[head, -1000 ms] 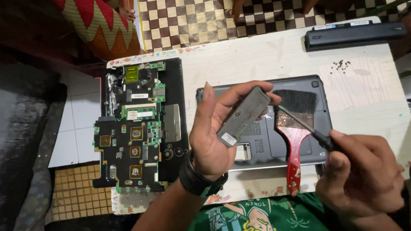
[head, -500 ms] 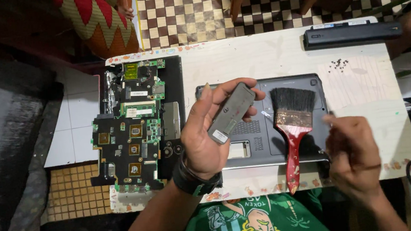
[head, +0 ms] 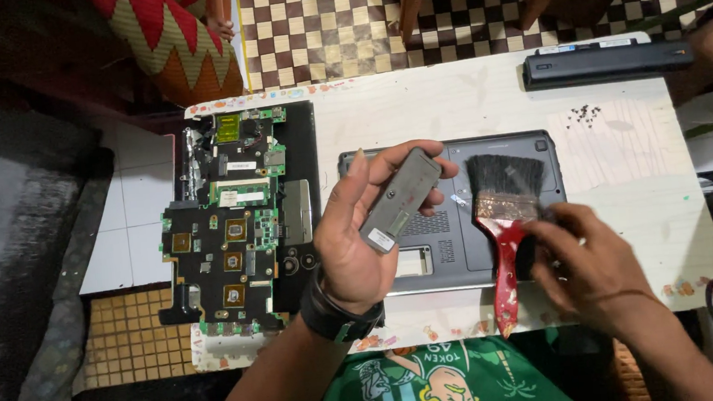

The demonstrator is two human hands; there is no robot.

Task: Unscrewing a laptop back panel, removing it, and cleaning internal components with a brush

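at the left end of the white surface (head: pixel 417 105) a bare circuit board (head: pixel 226 238) lies flat, chips up, over a dark laptop half, spread out where every part can be seen. next comes the left hand (head: pixel 360 239), raised above the surface and curled around a small grey cover plate (head: pixel 399 198); thumb and fingers pinch its long edges and tilt it up toward the eyes, as if for inspection. under and behind it the grey laptop base (head: pixel 464 247) lies underside up, with an open rectangular bay near its front edge; the bay looks hollow, nothing in it. a red-handled paintbrush (head: pixel 504 213) rests on the base, bristles pointing away. the right hand (head: pixel 590 262) lies knuckles up just beside the handle, fingers bent, touching the base; i cannot tell whether it pinches anything. beyond, loose black screws (head: pixel 583 114) sit gathered in a cluster, and a long black battery (head: pixel 606 61) lies along the far edge.
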